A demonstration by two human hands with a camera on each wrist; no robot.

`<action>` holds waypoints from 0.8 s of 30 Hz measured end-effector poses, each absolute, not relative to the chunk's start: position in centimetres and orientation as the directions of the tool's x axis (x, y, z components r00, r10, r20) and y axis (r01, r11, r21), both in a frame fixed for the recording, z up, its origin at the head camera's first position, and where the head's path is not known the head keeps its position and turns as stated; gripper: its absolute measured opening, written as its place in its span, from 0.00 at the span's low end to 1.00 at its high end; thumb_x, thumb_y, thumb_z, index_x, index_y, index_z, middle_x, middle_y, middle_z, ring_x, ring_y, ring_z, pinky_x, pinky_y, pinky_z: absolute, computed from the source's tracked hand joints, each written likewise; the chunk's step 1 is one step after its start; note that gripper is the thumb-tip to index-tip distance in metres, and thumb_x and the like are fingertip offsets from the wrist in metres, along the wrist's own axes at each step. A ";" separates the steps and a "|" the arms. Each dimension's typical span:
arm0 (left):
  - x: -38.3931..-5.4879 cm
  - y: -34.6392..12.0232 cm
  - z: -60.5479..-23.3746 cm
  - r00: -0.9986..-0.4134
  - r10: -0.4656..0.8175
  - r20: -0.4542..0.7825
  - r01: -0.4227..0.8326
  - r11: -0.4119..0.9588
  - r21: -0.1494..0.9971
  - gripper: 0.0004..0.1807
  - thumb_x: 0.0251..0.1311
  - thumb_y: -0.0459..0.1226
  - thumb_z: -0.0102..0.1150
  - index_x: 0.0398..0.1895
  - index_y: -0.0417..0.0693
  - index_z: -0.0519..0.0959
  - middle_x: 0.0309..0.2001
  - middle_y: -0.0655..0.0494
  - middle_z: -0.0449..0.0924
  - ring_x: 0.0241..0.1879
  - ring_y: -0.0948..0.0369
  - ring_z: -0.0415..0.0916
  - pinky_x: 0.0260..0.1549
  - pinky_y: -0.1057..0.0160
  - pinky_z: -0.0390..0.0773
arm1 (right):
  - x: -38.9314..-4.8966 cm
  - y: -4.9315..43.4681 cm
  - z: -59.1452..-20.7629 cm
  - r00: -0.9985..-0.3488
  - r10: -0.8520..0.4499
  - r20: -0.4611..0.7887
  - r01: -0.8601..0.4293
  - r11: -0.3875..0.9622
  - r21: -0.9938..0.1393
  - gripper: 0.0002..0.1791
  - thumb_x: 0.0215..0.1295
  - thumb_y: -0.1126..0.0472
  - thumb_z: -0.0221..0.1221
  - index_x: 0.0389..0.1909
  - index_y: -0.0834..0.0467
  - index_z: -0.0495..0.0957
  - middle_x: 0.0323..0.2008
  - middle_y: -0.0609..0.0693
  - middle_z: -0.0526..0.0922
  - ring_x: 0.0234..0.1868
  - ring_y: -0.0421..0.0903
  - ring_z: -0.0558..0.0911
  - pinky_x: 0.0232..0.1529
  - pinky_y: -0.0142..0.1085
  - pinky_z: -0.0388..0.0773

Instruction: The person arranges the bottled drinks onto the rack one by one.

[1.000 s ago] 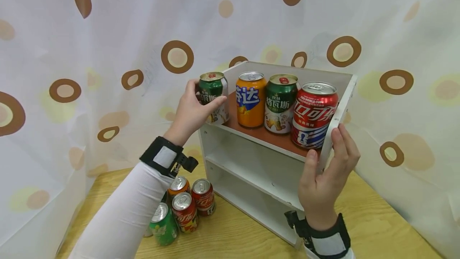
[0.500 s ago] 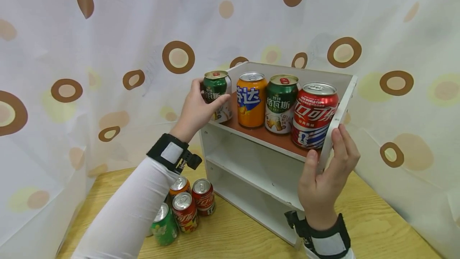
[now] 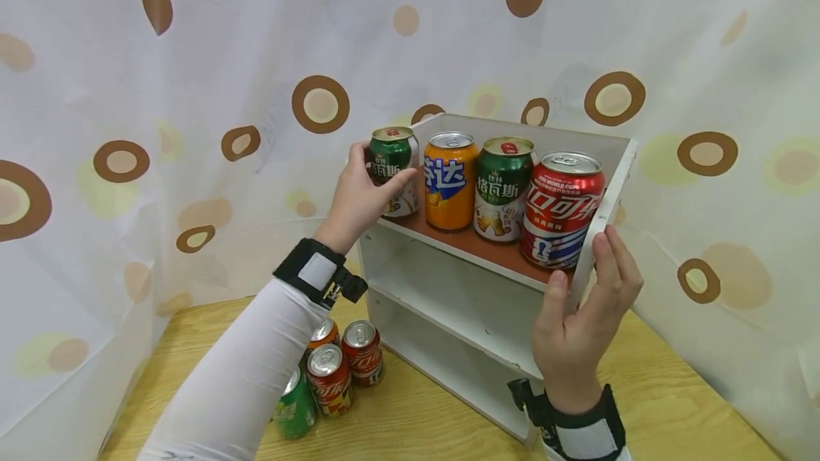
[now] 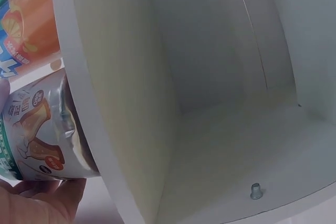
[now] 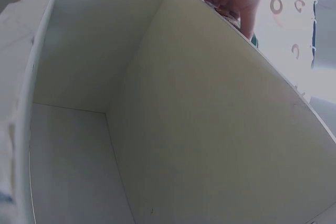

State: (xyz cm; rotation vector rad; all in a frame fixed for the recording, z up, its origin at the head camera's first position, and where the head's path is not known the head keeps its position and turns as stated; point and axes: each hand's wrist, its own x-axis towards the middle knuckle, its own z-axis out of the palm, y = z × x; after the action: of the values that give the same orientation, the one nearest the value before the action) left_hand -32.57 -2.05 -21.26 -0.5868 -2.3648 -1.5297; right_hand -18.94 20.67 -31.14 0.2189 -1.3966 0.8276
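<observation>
My left hand (image 3: 366, 194) grips a green-and-white drink can (image 3: 392, 159) at the left end of the white shelf unit's (image 3: 461, 308) top level. In the left wrist view this can (image 4: 44, 129) has its base right at the board's edge, fingers curled under it. Beside it, in a row to the right, stand an orange soda can (image 3: 450, 183), a second green-and-white can (image 3: 504, 191) and a red cola can (image 3: 562, 208). My right hand (image 3: 579, 326) rests against the unit's right side panel, fingertips on its outer face and thumb near the front edge, holding no can.
On the wooden table (image 3: 410, 425), left of the unit, several more cans stand close together, among them a red can (image 3: 329, 379) and a green can (image 3: 296, 407), partly hidden by my left sleeve. A patterned curtain (image 3: 192, 55) hangs behind.
My left hand has shifted the green-and-white can right and slightly back along the top level, closer to the orange can. The right hand stays against the side panel.
</observation>
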 end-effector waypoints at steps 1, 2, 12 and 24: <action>-32.5 -2.0 -21.3 -0.884 0.190 0.427 0.467 0.362 0.807 0.42 0.67 0.50 0.67 0.74 0.46 0.55 0.70 0.44 0.69 0.68 0.50 0.71 0.68 0.47 0.74 | -18.9 20.7 -31.2 -0.048 0.383 0.922 -0.625 0.709 -0.327 0.24 0.68 0.70 0.51 0.64 0.72 0.64 0.66 0.68 0.66 0.67 0.57 0.66 0.68 0.38 0.67; -32.5 -2.0 -21.4 -0.886 0.191 0.423 0.464 0.360 0.809 0.42 0.67 0.50 0.66 0.75 0.46 0.55 0.70 0.44 0.68 0.68 0.49 0.70 0.68 0.47 0.74 | -18.9 20.7 -31.2 -0.047 0.382 0.923 -0.625 0.709 -0.326 0.24 0.68 0.70 0.52 0.64 0.72 0.64 0.66 0.68 0.66 0.67 0.57 0.66 0.68 0.38 0.67; -31.7 -1.6 -22.6 -0.884 0.184 0.430 0.468 0.382 0.797 0.46 0.65 0.46 0.70 0.77 0.45 0.53 0.71 0.44 0.64 0.71 0.50 0.67 0.73 0.48 0.67 | -18.9 20.8 -31.2 -0.043 0.375 0.926 -0.632 0.708 -0.316 0.24 0.69 0.69 0.52 0.64 0.72 0.64 0.66 0.68 0.66 0.67 0.57 0.67 0.68 0.37 0.68; -31.0 -1.5 -23.6 -0.868 0.123 0.481 0.489 0.387 0.782 0.43 0.63 0.48 0.71 0.73 0.47 0.57 0.69 0.47 0.68 0.70 0.52 0.69 0.71 0.49 0.71 | -18.8 20.8 -31.2 -0.041 0.379 0.925 -0.637 0.703 -0.316 0.24 0.68 0.70 0.52 0.64 0.73 0.65 0.66 0.68 0.66 0.67 0.57 0.67 0.70 0.39 0.68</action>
State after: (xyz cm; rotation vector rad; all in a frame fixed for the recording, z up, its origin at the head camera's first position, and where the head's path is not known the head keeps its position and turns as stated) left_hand -30.97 -1.47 -23.64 -0.5321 -2.3060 -1.4753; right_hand -18.84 20.77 -31.24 0.2342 -1.3864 0.8317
